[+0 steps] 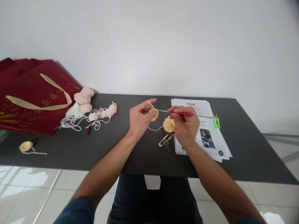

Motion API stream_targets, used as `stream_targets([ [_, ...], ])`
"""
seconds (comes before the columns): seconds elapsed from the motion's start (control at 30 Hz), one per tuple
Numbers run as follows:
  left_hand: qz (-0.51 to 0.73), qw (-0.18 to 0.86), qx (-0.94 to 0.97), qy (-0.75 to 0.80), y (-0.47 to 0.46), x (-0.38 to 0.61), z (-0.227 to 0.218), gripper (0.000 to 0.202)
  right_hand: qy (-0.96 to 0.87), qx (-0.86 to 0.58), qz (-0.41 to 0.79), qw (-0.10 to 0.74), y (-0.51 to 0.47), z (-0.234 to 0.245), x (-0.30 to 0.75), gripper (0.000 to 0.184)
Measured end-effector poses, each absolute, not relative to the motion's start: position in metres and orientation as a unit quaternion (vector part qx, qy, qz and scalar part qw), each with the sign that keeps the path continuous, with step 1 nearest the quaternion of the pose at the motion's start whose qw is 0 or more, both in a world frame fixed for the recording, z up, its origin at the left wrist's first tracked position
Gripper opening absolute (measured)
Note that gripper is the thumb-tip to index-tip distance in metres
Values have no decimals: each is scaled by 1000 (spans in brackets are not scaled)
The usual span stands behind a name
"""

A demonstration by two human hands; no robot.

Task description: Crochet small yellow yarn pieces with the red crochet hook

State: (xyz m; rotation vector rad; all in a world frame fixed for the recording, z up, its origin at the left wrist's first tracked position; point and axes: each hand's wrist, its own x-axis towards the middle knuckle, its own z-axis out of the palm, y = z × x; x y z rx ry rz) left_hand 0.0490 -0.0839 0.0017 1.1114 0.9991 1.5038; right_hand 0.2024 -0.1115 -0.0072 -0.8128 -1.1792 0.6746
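My left hand [140,118] pinches a small round piece of cream crochet work [153,114], which has an orange bit at its lower edge. A strand of pale yellow yarn runs up over the left fingers. In my right hand [186,126] is a crochet hook [187,114] with a red grip, its metal tip pointing left to the crochet piece. Between the hands, on the table, lies a ball of yellow yarn [168,124]. Just below that ball are a large safety pin [164,140] and small pink and teal stitch markers [167,147].
Printed sheets [210,124] lie under and beside my right hand, with green thread snips [216,121] on their right edge. Pink and white yarn [84,95] sits by dark red gift bags [35,96] at left. A small cream crochet piece [26,146] lies near the front left edge.
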Motion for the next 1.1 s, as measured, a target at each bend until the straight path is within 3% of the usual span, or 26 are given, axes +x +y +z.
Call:
stream_targets([
  [0.47,585,599,421,350,-78,41,5,29,-453,-337,398,723,-109,-4,205,15],
  [0.6,569,625,414,338,-80,43,5,29,-405,-295,483,718,-107,1,205,18],
  [0.8,573,601,435,348,-83,48,-1,20,-331,-326,561,685,-103,-8,200,16],
  [1.1,601,549,438,382,-82,48,-1,24,-306,-360,569,673,-103,-12,194,18],
])
